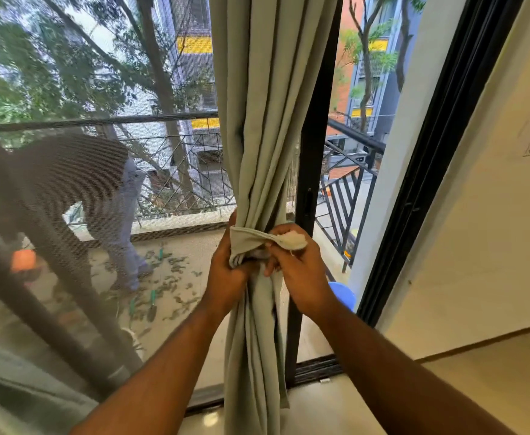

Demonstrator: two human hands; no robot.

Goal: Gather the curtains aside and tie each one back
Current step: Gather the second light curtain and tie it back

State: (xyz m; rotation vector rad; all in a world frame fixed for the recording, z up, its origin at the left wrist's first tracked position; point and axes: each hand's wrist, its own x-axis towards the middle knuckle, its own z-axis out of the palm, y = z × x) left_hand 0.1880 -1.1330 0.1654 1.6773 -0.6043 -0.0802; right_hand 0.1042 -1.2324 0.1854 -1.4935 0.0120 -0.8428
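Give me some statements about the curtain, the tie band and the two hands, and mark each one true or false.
1. The curtain is gathered into one bunch. True.
2. The tie band is wrapped around the curtain. True.
3. The left hand hangs free, away from the cloth. False: it grips the curtain and the band.
4. The right hand pinches the band's white end. True.
5. The curtain is dark red. False: it is pale grey-green.
6. The door frame behind the curtain is white. False: it is black.
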